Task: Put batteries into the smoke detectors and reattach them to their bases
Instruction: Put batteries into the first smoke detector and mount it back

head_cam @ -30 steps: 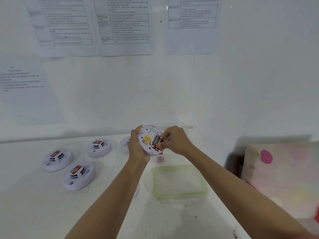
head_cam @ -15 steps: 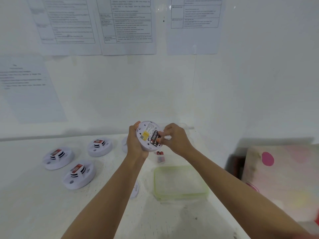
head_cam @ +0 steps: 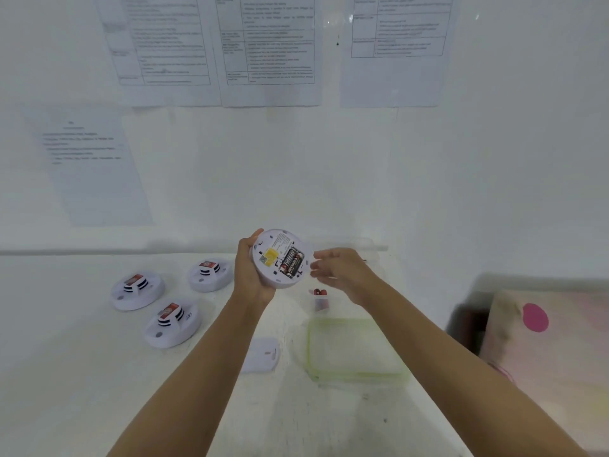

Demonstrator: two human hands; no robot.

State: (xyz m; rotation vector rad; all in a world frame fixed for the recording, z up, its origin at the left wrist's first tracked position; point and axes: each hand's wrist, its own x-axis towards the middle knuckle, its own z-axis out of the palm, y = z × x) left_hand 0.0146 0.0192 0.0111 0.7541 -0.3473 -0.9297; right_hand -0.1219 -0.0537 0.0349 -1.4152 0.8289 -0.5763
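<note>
My left hand (head_cam: 250,272) grips a round white smoke detector (head_cam: 280,257) by its left rim, back side facing me. Two black batteries (head_cam: 291,262) sit in its compartment beside a yellow label. My right hand (head_cam: 339,272) hovers just right of the detector with fingers apart, holding nothing. On the table under my left forearm lies a white base plate (head_cam: 262,354). A small clear box with red-tipped batteries (head_cam: 320,298) stands below my right hand.
Three white smoke detectors (head_cam: 136,288) (head_cam: 209,273) (head_cam: 171,321) rest on the table at the left. A clear green-rimmed container lid (head_cam: 356,349) lies at the front right. A patterned pink cloth (head_cam: 543,341) is at the far right. Papers hang on the wall.
My right hand has let go of the batteries and drawn back to the right, so both batteries now show seated in the detector. The left hand holds the detector steady, slightly higher.
</note>
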